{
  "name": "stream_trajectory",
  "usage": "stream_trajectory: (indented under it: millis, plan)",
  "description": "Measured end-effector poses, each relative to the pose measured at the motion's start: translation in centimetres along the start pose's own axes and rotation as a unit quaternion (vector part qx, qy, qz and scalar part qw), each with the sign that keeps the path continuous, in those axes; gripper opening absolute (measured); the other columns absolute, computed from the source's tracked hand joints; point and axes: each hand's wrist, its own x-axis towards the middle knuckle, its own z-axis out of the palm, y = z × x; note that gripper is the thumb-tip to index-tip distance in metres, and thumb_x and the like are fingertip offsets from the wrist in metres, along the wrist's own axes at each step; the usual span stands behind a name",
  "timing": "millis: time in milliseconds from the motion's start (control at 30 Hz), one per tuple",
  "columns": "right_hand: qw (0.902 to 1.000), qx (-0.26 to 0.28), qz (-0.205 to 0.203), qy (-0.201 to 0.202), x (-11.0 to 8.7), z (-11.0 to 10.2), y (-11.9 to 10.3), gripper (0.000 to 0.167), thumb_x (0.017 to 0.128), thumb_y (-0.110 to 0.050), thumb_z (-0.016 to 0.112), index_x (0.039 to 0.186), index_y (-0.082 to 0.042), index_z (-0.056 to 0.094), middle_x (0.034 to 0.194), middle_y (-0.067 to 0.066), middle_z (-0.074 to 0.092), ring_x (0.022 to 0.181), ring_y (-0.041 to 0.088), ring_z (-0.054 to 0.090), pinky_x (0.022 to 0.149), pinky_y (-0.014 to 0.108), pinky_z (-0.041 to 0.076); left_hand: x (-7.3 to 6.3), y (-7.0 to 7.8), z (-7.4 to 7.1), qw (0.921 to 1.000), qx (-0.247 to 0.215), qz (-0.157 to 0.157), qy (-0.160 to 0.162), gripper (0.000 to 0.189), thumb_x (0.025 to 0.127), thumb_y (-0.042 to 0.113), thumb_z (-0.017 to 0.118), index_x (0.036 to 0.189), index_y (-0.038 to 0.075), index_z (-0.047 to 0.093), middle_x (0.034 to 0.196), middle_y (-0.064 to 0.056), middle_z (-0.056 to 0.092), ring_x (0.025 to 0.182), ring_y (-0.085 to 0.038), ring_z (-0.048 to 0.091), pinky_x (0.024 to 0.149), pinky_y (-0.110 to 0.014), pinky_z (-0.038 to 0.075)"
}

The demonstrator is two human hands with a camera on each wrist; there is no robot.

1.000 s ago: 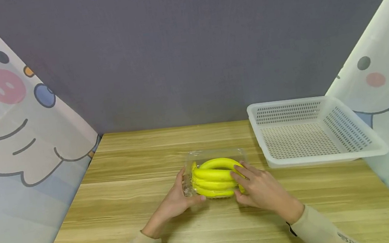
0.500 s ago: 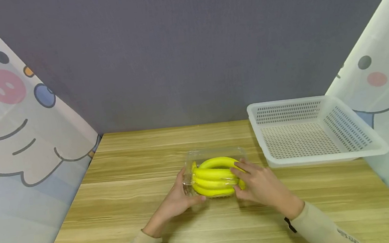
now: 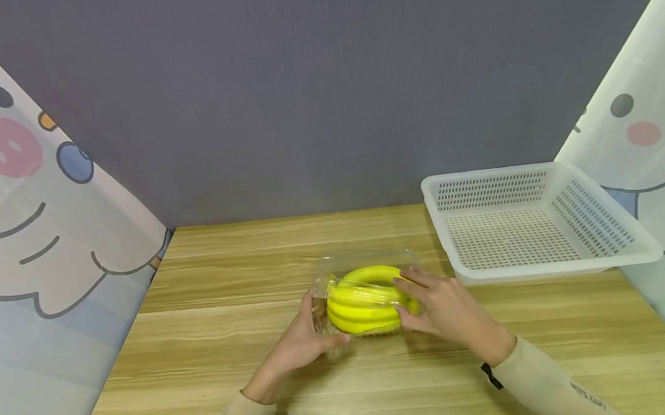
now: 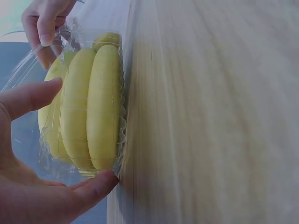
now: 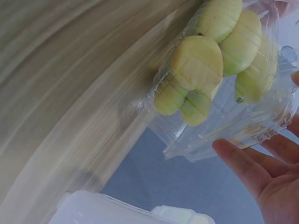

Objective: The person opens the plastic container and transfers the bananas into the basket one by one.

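A bunch of yellow bananas point(image 3: 360, 311) lies in a clear plastic clamshell box point(image 4: 122, 135) on the wooden table. The box's clear lid point(image 5: 261, 135) stands tilted over the fruit, partly raised. At the left end, my left hand point(image 3: 299, 343) holds the box, its thumb along the front and its fingers around the side. My right hand point(image 3: 445, 311) holds the lid near the right end, thumb and fingers on its edge. In the right wrist view, banana ends show through the plastic, with the right fingers point(image 5: 252, 170) against the lid's rim.
A white perforated plastic basket point(image 3: 457, 258) stands at the back right of the wooden table point(image 3: 205, 389). A grey panel point(image 3: 294, 101) rises behind the table, and cartoon-printed sheets point(image 3: 11, 226) hang on both sides.
The right hand has shifted very slightly, moving the lid a little over the bananas. The left hand stays at the box's left end. The basket has not moved.
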Motion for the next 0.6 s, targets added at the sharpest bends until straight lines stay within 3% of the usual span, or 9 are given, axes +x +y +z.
stream_trajectory:
  millis: [233,467,600]
  plan:
    - [0.9997,0.015,0.016,-0.014,0.4,-0.2,0.1,0.037,0.078,-0.022,0.071,0.105,0.002,0.076,0.102,0.024,0.074,0.083,0.039,0.074,0.040,0.012,0.037,0.0,0.0,-0.1,0.9999,0.009,-0.014,0.004,0.124,0.076,0.029,0.090,0.162,0.007,0.003,0.162,-0.032,0.017,0.145,-0.052,0.026,0.111,-0.070,0.025]
    - [0.9983,0.022,0.051,-0.017,1.5,-1.7,0.4,0.038,0.081,-0.026,0.070,0.106,0.002,0.077,0.103,0.017,0.075,0.056,0.022,0.069,0.039,0.012,0.032,0.2,0.1,0.0,1.0000,0.004,0.005,-0.006,0.125,0.076,0.024,0.090,0.162,0.007,0.001,0.161,-0.031,0.021,0.141,-0.052,0.033,0.110,-0.068,0.031]
    - [0.9977,0.033,0.055,-0.022,2.1,-2.3,0.6,0.037,0.081,-0.026,0.073,0.107,0.001,0.077,0.105,0.016,0.076,0.067,0.026,0.073,0.040,0.011,0.031,0.3,0.1,0.0,1.0000,0.000,-0.002,-0.001,0.125,0.076,0.025,0.090,0.162,0.007,0.001,0.160,-0.031,0.022,0.141,-0.051,0.033,0.111,-0.066,0.031]
